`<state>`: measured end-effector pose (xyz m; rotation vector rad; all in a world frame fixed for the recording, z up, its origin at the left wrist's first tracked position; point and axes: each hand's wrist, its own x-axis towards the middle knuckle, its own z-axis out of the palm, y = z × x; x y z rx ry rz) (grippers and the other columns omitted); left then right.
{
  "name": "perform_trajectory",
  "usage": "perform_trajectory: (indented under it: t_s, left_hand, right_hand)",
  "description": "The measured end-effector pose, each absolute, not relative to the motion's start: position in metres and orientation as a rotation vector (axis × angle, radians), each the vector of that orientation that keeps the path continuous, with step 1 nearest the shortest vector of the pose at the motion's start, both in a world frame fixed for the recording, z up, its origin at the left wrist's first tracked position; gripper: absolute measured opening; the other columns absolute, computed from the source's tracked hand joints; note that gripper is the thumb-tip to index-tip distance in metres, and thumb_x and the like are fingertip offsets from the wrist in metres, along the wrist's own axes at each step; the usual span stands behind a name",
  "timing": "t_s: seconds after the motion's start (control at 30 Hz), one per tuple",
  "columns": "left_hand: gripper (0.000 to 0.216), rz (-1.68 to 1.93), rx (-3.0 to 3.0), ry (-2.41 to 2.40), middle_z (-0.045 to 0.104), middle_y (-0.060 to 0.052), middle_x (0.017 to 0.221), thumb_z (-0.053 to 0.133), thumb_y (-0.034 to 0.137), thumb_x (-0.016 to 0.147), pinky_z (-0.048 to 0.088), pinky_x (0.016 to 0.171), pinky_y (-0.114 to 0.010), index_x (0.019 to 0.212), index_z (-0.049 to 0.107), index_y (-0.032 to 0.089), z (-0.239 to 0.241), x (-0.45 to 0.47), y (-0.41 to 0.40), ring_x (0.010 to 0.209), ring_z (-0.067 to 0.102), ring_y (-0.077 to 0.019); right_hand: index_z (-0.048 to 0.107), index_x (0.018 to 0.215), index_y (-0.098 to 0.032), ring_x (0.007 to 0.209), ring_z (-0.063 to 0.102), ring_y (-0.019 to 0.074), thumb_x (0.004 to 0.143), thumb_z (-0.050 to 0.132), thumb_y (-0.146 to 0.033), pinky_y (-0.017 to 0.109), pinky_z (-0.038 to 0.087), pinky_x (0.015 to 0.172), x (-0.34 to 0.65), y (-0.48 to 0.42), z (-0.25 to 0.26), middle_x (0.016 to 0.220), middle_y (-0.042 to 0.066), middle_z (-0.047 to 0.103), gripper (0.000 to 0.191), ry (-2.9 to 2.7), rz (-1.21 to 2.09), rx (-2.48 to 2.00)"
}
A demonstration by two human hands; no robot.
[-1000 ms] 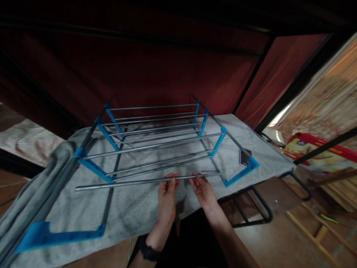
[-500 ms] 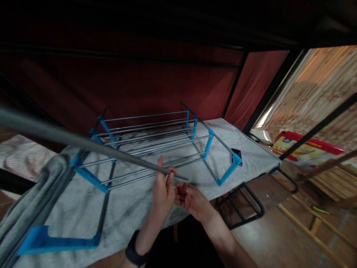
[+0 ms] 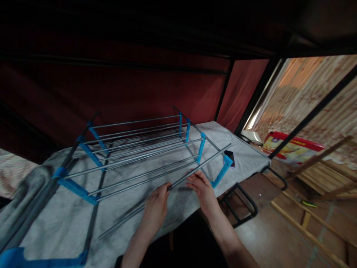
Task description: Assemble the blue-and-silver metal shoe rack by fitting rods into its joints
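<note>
My left hand (image 3: 156,203) is closed around a thin grey metal rod (image 3: 208,161). This rod slants from low on the left, near the cloth, up to the right, its far end over the right side of the rack. My right hand (image 3: 203,189) is just under the rod, fingers apart and loosely bent; whether the fingertips touch it I cannot tell. Behind both hands lies a rack (image 3: 201,149) of grey tubes joined by blue plastic brackets. At the near left corner, a blue bracket (image 3: 50,262) is cut off by the picture's edge.
Grey cloth (image 3: 125,208) covers the surface under the rack, bunched at the left. A dark phone (image 3: 230,158) lies by the right bracket. Black metal posts and dark red fabric (image 3: 139,89) stand behind. To the right are a black-framed chair (image 3: 248,203), a red-yellow box (image 3: 292,147) and wooden frames (image 3: 306,219).
The rod has swung from pointing up toward the camera at left to lying low across the rack's front, rising rightward. My right hand has moved up and right. The view has shifted slightly.
</note>
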<state>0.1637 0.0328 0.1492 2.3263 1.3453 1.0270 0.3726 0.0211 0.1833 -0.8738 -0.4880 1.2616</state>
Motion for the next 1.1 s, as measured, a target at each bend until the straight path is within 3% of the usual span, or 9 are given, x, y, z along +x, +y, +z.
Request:
perform_trajectory:
  t_s: [0.2, 0.43, 0.6, 0.93, 1.1]
  left_hand:
    - [0.034, 0.918, 2.106, 1.25, 0.086, -0.012, 0.111, 0.042, 0.03, 0.108, 0.07, 0.085, -0.039, 0.129, 0.068, 0.024, 0.115, 0.133, 0.034, 0.101, 0.086, -0.028]
    - [0.035, 0.926, 2.072, 1.298, 0.086, -0.01, 0.116, 0.051, 0.044, 0.106, 0.068, 0.1, -0.044, 0.123, 0.075, 0.026, 0.108, 0.114, 0.04, 0.108, 0.085, -0.029]
    - [0.033, 0.884, 1.955, 1.41, 0.087, -0.008, 0.115, 0.06, 0.05, 0.1, 0.069, 0.096, -0.044, 0.119, 0.075, 0.028, 0.102, 0.111, 0.043, 0.109, 0.085, -0.0305]
    - [0.034, 0.875, 1.965, 1.493, 0.088, -0.006, 0.113, 0.056, 0.051, 0.101, 0.07, 0.093, -0.043, 0.115, 0.076, 0.029, 0.082, 0.105, 0.043, 0.103, 0.086, -0.0298]
    - [0.034, 0.828, 2.135, 1.475, 0.088, -0.006, 0.113, 0.049, 0.047, 0.107, 0.071, 0.09, -0.042, 0.118, 0.076, 0.029, 0.074, 0.105, 0.045, 0.101, 0.086, -0.0294]
  right_hand:
    - [0.08, 0.101, -0.025, 0.087, 0.075, 0.0208, 0.068, 0.1, -0.049, 0.039, 0.065, 0.085, 0.387, 0.036, 0.179, 0.102, 0.005, 0.085, 0.045, -0.522, 1.196, -0.903]
    - [0.08, 0.097, -0.026, 0.083, 0.073, 0.0196, 0.064, 0.102, -0.057, 0.037, 0.065, 0.081, 0.399, 0.055, 0.171, 0.094, 0.003, 0.083, 0.05, -0.547, 1.138, -0.942]
    - [0.078, 0.092, -0.025, 0.077, 0.069, 0.0181, 0.061, 0.101, -0.059, 0.037, 0.063, 0.078, 0.394, 0.063, 0.163, 0.088, 0.002, 0.081, 0.051, -0.528, 1.109, -1.006]
    - [0.078, 0.09, -0.023, 0.076, 0.068, 0.0168, 0.062, 0.1, -0.064, 0.036, 0.063, 0.079, 0.401, 0.074, 0.146, 0.09, 0.003, 0.08, 0.054, -0.484, 1.117, -1.069]
    - [0.077, 0.086, -0.025, 0.074, 0.068, 0.0164, 0.062, 0.098, -0.059, 0.034, 0.063, 0.077, 0.406, 0.078, 0.128, 0.089, 0.001, 0.079, 0.047, -0.478, 1.104, -1.121]
